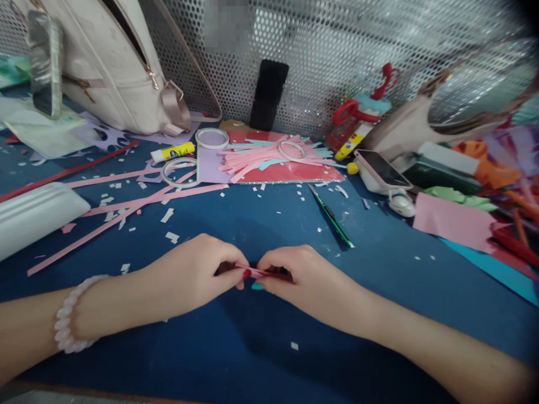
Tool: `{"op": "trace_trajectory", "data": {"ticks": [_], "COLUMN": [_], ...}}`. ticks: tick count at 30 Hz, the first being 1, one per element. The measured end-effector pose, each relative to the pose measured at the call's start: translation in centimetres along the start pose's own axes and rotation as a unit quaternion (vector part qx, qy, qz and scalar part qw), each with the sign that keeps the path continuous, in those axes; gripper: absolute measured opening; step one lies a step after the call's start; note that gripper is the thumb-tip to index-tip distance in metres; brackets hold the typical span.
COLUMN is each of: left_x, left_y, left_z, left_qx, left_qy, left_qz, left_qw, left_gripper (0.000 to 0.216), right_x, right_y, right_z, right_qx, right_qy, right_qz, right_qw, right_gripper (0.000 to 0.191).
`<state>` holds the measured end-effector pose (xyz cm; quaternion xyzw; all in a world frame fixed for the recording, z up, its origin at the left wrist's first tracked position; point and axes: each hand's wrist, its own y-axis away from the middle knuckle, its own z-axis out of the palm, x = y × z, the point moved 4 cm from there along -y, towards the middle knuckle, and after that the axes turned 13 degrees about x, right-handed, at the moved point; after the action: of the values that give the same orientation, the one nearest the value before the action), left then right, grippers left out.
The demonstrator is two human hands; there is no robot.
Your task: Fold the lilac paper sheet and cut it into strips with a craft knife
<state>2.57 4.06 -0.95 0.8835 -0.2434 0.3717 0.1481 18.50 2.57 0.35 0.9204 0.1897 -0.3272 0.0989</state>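
Between my two hands, just above the blue table, is a small pink paper strip [255,273]. My left hand [202,269] pinches one end of it between thumb and fingers. On the other end, my right hand [309,280] has its thumb and fingers closed in the same way. Both hands nearly meet, and most of the strip is hidden by the fingers. Longer pink paper strips [113,225] lie crossed on the table beyond my left hand. Further back, a bundle of cut pink and light blue strips [252,157] rests on a red sheet [295,175].
A green craft knife [332,217] lies beyond my right hand. A glue stick [173,151] and tape rolls [213,138] sit at the back. A phone [269,95] leans on the perforated metal panel. Bags, coloured paper [452,221] and white scraps [172,237] surround the work area.
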Motion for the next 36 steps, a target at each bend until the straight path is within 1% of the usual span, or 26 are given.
{"op": "trace_trajectory", "data": {"ticks": [8, 15, 23, 26, 30, 36], "left_x": [-0.21, -0.13, -0.45, -0.45, -0.37, -0.40], "left_y": [-0.04, -0.12, -0.01, 0.01, 0.08, 0.00], "left_z": [0.19, 0.14, 0.10, 0.09, 0.07, 0.04], "left_qx": [-0.023, -0.023, -0.025, -0.023, -0.032, -0.037], "left_qy": [0.009, 0.005, 0.008, 0.013, 0.021, 0.017], "left_qz": [-0.045, -0.042, -0.041, -0.041, -0.049, -0.047], "left_qw": [0.999, 0.999, 0.999, 0.999, 0.998, 0.998], "left_gripper": [0.026, 0.031, 0.029, 0.031, 0.031, 0.031], "right_x": [-0.01, -0.01, -0.05, -0.05, -0.03, -0.07], "right_y": [-0.33, -0.35, -0.32, -0.32, -0.35, -0.39], "right_z": [-0.14, -0.14, -0.20, -0.33, -0.41, -0.39], "right_qx": [0.002, 0.000, 0.005, 0.006, -0.011, -0.022], "right_qy": [-0.022, -0.013, -0.021, -0.035, -0.048, -0.049], "right_qz": [0.001, -0.001, -0.002, 0.011, 0.036, 0.044], "right_qw": [1.000, 1.000, 1.000, 0.999, 0.998, 0.998], "right_gripper": [0.026, 0.028, 0.027, 0.025, 0.024, 0.025]}}
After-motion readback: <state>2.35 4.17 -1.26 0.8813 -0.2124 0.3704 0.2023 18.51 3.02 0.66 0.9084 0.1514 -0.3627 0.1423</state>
